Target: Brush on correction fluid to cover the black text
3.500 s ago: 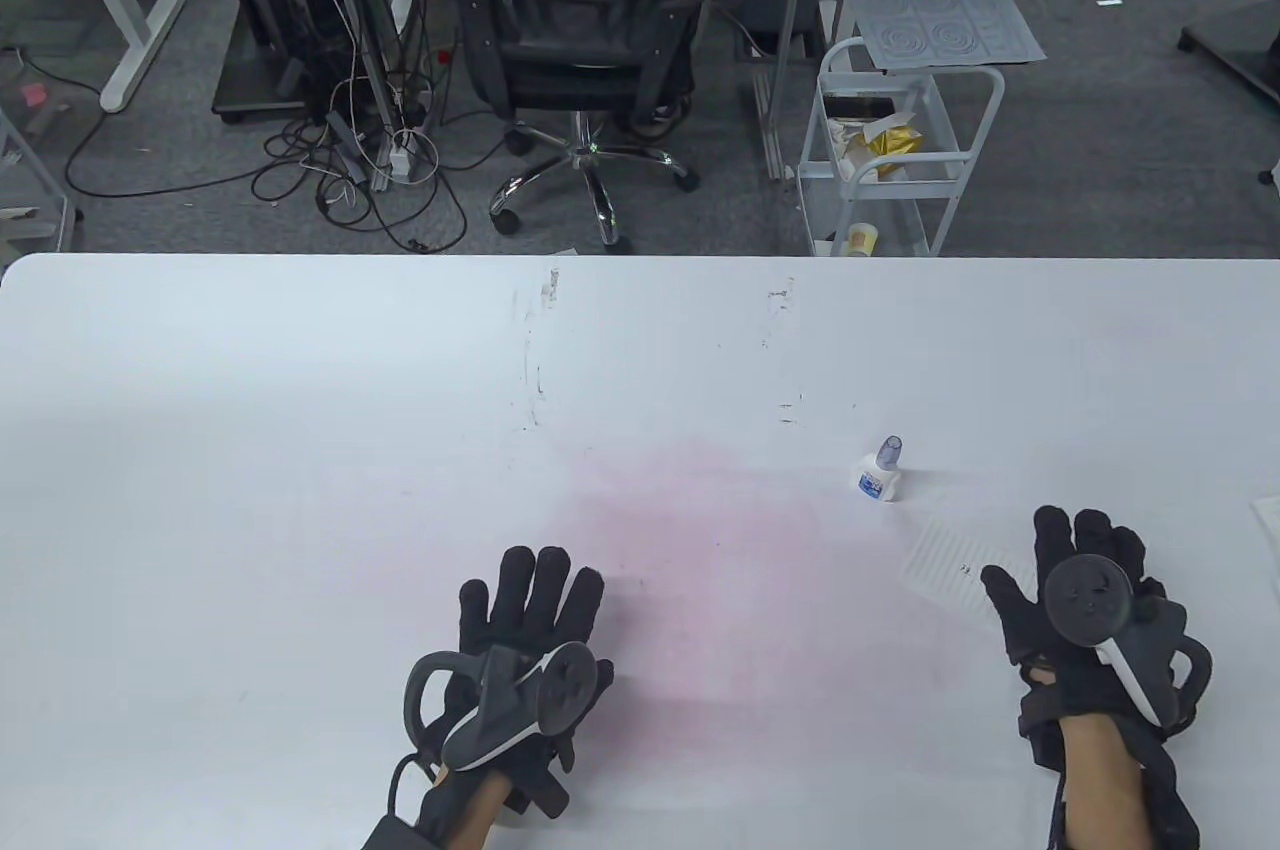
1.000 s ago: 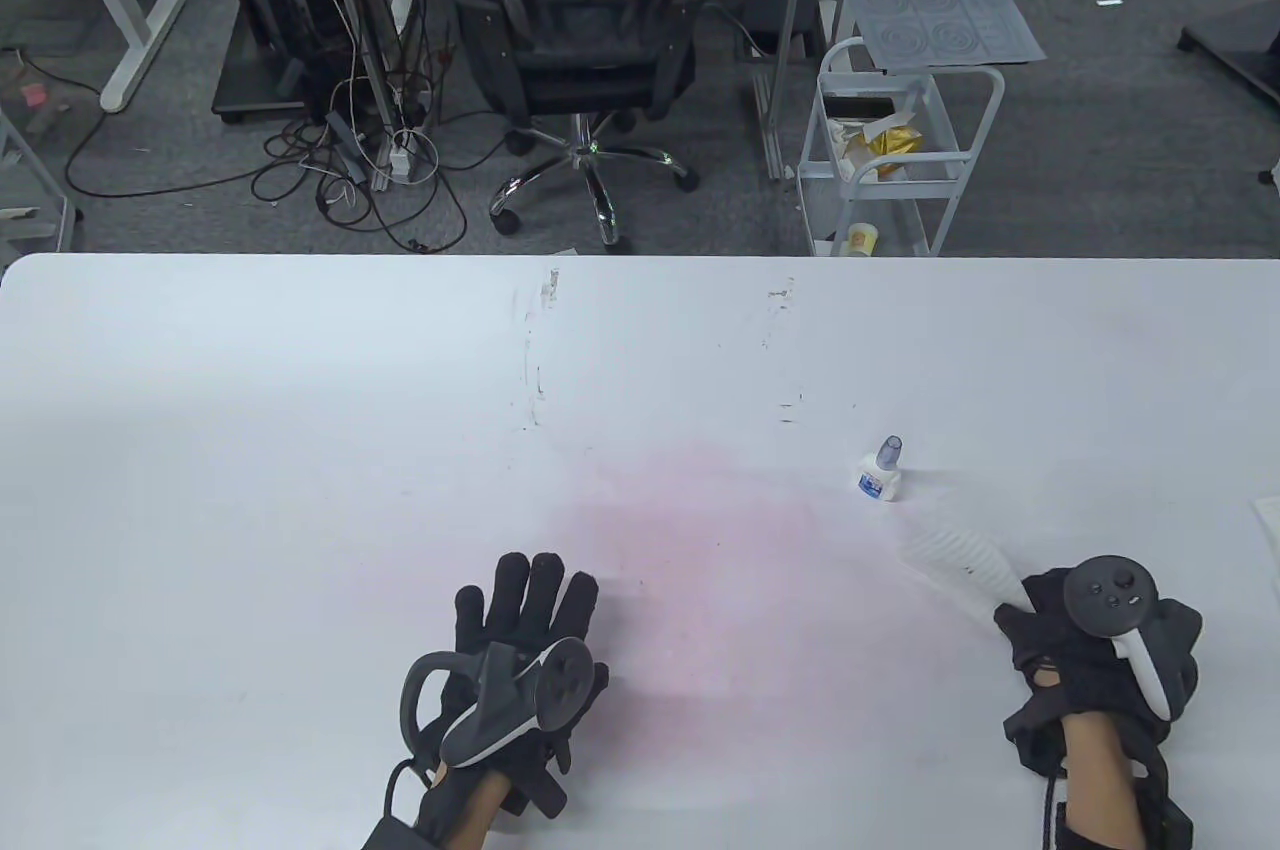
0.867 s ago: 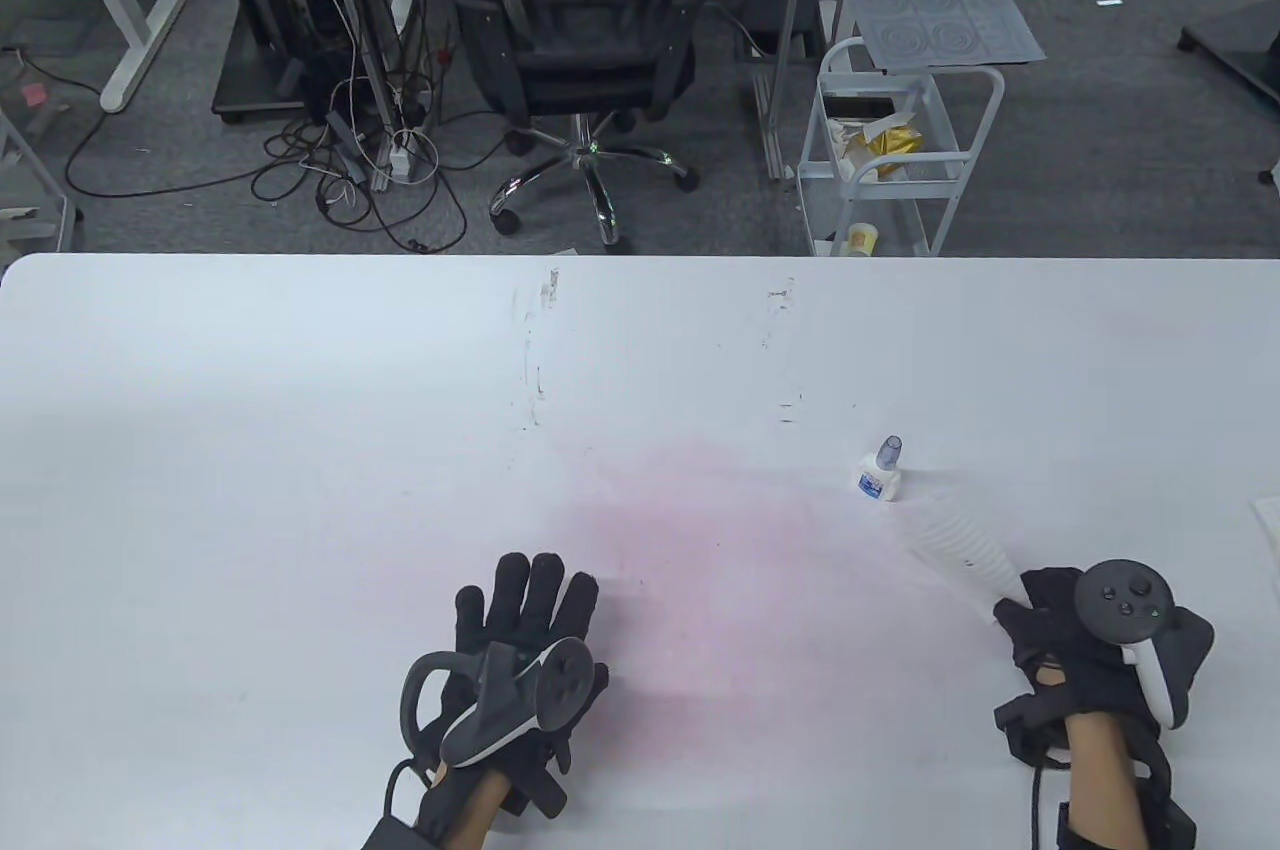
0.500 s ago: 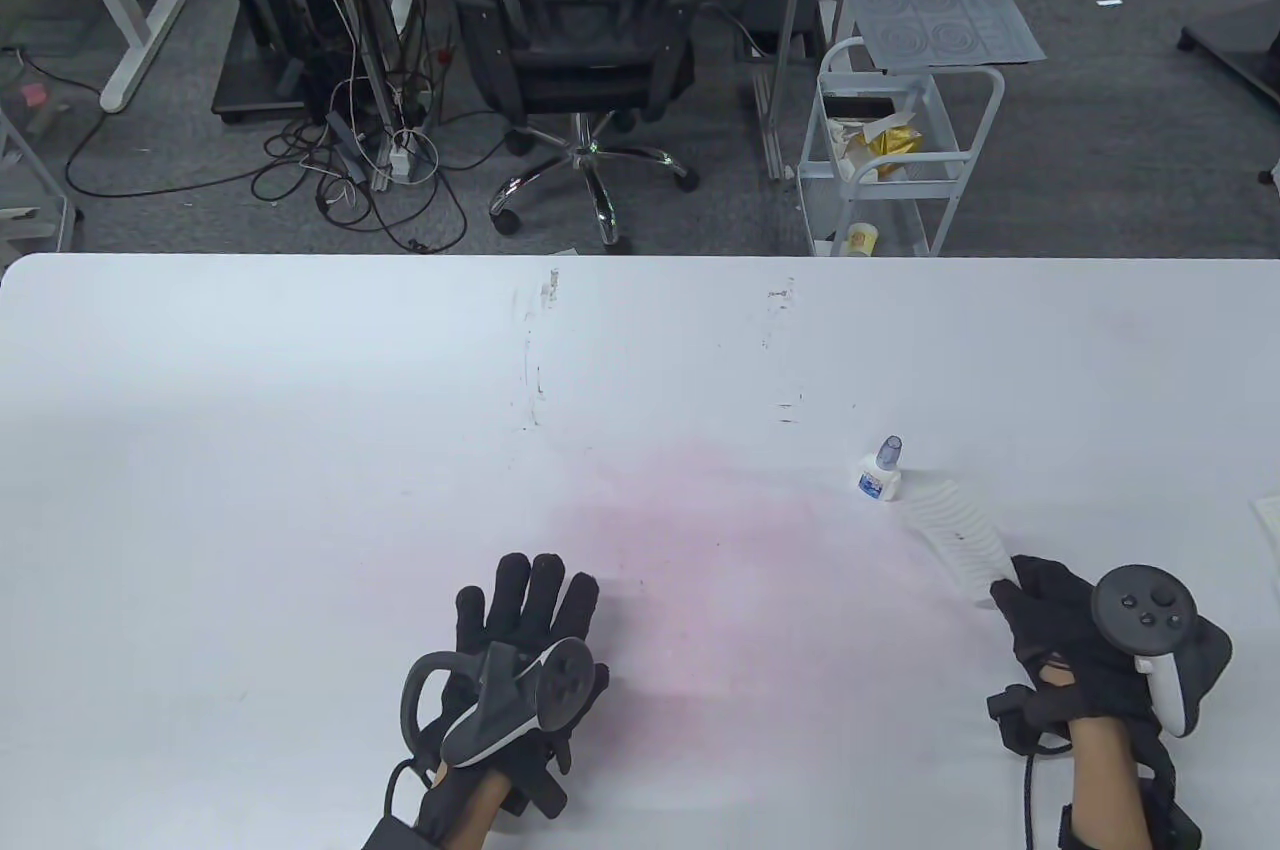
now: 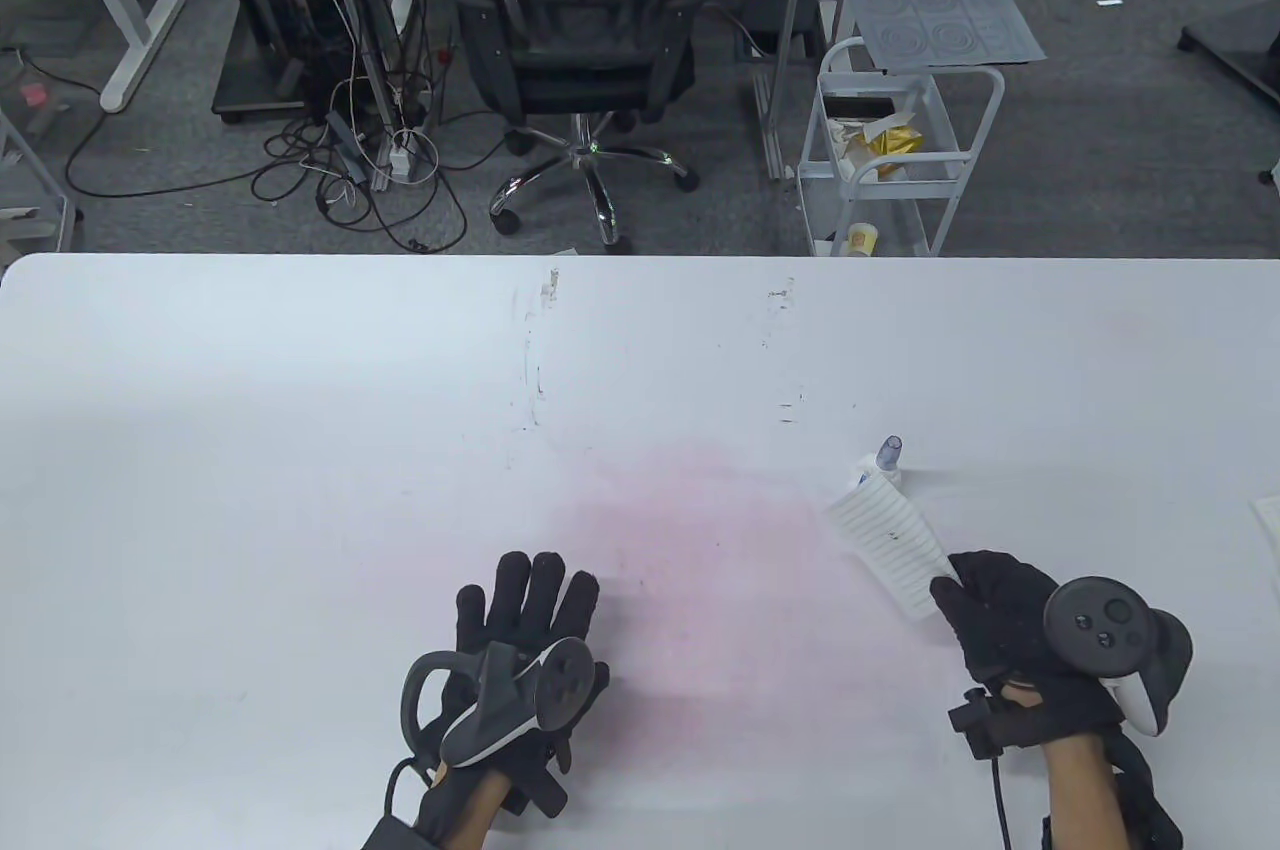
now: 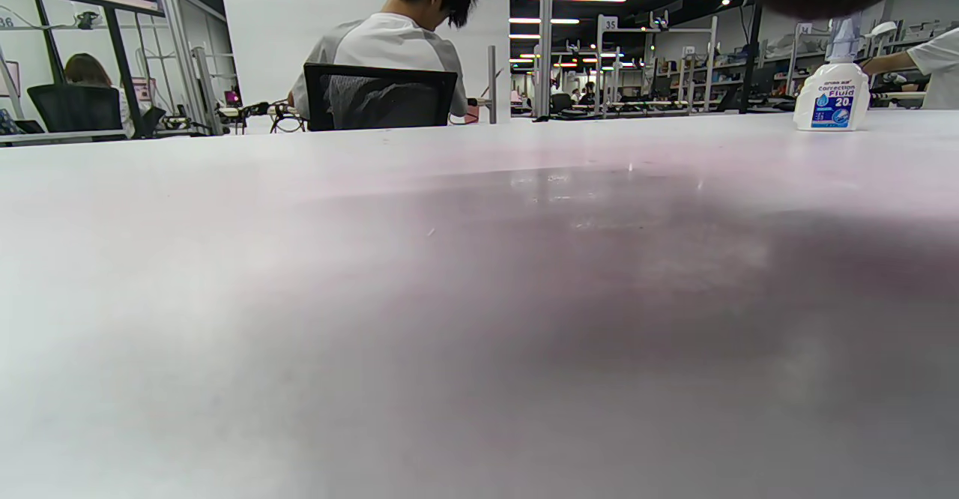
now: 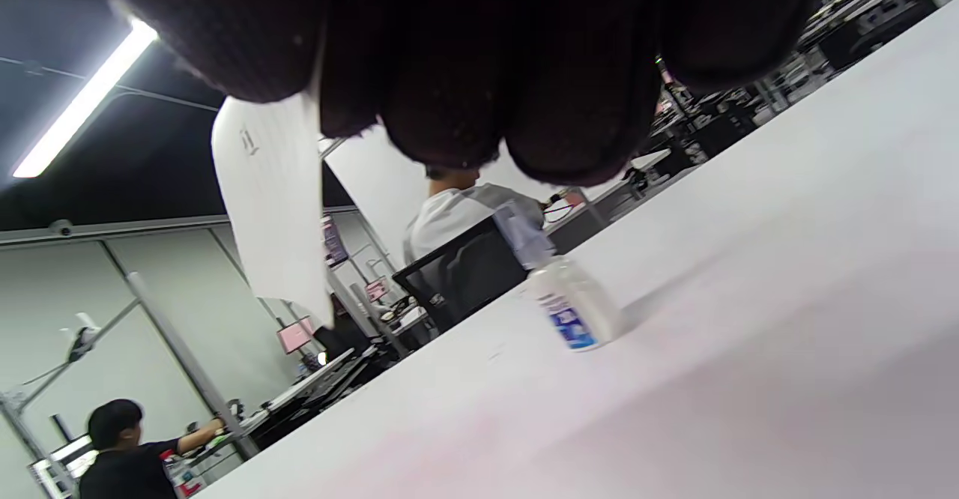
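My right hand (image 5: 1000, 615) grips a small lined paper slip (image 5: 888, 540) by its near corner and holds it lifted above the white table (image 5: 300, 450). A small black mark shows on the slip. The slip also shows in the right wrist view (image 7: 273, 207), hanging from my gloved fingers (image 7: 479, 72). A small white correction fluid bottle (image 5: 885, 462) with a blue-grey cap stands just behind the slip, partly hidden by it. It also shows in the left wrist view (image 6: 832, 91) and the right wrist view (image 7: 566, 293). My left hand (image 5: 525, 625) rests flat on the table, fingers spread, empty.
A pink stain (image 5: 700, 550) marks the table between my hands. A white paper edge (image 5: 1268, 520) shows at the table's right side. Beyond the far edge stand an office chair (image 5: 585, 20) and a white cart (image 5: 900, 150).
My right hand picked the paper slip off the table and carried it left, in front of the bottle. The left hand has not moved.
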The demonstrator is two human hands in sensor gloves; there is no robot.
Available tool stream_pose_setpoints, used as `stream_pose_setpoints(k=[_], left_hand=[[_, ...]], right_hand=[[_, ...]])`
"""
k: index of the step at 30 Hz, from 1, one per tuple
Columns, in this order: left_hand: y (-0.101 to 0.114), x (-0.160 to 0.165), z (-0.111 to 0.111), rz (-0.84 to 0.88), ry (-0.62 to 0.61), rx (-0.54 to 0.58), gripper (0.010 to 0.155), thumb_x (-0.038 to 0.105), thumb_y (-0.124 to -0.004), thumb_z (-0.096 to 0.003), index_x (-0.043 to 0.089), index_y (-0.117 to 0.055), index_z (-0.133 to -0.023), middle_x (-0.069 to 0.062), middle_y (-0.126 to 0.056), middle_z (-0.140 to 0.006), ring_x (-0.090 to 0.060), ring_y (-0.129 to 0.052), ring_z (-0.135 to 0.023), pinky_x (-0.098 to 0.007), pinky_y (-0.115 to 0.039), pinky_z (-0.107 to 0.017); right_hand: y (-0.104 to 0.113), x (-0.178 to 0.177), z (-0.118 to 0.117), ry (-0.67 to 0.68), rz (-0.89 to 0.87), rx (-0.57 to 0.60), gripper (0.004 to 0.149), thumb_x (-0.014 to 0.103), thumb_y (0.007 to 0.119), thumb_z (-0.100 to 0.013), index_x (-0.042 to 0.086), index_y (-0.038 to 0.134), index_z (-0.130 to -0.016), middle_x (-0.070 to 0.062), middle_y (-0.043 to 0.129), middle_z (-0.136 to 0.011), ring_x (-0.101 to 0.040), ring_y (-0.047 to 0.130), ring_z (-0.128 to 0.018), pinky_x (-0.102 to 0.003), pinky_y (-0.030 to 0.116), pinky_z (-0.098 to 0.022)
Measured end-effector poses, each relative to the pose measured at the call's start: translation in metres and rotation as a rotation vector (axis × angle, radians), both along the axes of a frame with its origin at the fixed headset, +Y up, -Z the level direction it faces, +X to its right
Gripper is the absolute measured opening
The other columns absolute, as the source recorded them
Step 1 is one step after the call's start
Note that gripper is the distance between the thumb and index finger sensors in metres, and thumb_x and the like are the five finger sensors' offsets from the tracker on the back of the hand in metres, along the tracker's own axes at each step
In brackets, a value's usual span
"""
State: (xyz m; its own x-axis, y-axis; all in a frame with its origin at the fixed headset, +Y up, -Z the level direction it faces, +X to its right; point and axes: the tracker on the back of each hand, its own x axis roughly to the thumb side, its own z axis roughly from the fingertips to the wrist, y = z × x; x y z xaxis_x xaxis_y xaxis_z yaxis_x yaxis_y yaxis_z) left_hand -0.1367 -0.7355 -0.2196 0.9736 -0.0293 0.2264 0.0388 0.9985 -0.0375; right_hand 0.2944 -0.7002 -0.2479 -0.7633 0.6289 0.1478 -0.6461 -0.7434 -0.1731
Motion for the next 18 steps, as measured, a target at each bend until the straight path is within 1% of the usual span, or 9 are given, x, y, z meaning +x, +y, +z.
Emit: stream_pose_setpoints(k=[3,7,8,12,15,18], left_hand=[[0.0,0.0,0.0,0.003,0.001,0.008,0.079,0.069,-0.062,-0.0392,0.042,-0.036,-0.108,0.0,-0.031,-0.12,-0.033,-0.034,-0.114,-0.062,-0.041,-0.078],[0.0,0.0,0.0,0.005,0.003,0.012,0.079,0.069,-0.062,-0.0392,0.041,-0.036,-0.108,0.0,-0.031,-0.12,-0.033,-0.034,-0.114,-0.062,-0.041,-0.078],[-0.001,0.0,-0.001,0.009,0.005,0.019,0.079,0.069,-0.062,-0.0393,0.041,-0.036,-0.108,0.0,-0.031,-0.12,-0.033,-0.034,-0.114,-0.062,-0.041,-0.078],[-0.001,-0.001,-0.001,0.01,0.007,0.02,0.079,0.069,-0.062,-0.0393,0.041,-0.036,-0.108,0.0,-0.031,-0.12,-0.033,-0.034,-0.114,-0.062,-0.041,-0.078],[-0.001,-0.001,-0.001,0.01,0.007,0.02,0.079,0.069,-0.062,-0.0391,0.041,-0.036,-0.108,0.0,-0.031,-0.12,-0.033,-0.034,-0.114,-0.062,-0.041,-0.078],[-0.001,-0.001,-0.001,0.01,0.007,0.021,0.079,0.069,-0.062,-0.0392,0.041,-0.036,-0.108,0.0,-0.031,-0.12,-0.033,-0.034,-0.114,-0.062,-0.041,-0.078]], right_hand=[[0.011,-0.016,-0.001,0.073,-0.038,-0.006,0.039,0.048,0.076,-0.04,0.021,0.085,-0.067,-0.002,0.088,-0.066,-0.031,0.096,-0.054,-0.058,0.07,-0.055],[0.02,-0.039,-0.006,0.181,-0.057,-0.065,0.039,0.048,0.076,-0.04,0.021,0.085,-0.067,-0.003,0.088,-0.067,-0.031,0.096,-0.054,-0.058,0.07,-0.055],[0.023,-0.049,-0.008,0.216,-0.033,-0.085,0.039,0.048,0.076,-0.041,0.021,0.085,-0.067,-0.003,0.088,-0.067,-0.031,0.096,-0.055,-0.058,0.07,-0.055],[0.026,-0.076,-0.011,0.281,0.061,-0.127,0.039,0.048,0.075,-0.041,0.021,0.085,-0.067,-0.002,0.088,-0.068,-0.031,0.095,-0.055,-0.058,0.07,-0.055],[0.024,-0.101,-0.016,0.339,0.124,-0.176,0.039,0.049,0.075,-0.041,0.021,0.084,-0.067,-0.002,0.087,-0.068,-0.031,0.095,-0.056,-0.058,0.07,-0.056],[0.016,-0.128,-0.023,0.394,0.194,-0.238,0.039,0.049,0.075,-0.041,0.021,0.084,-0.067,-0.002,0.087,-0.068,-0.031,0.095,-0.056,-0.058,0.069,-0.056]])
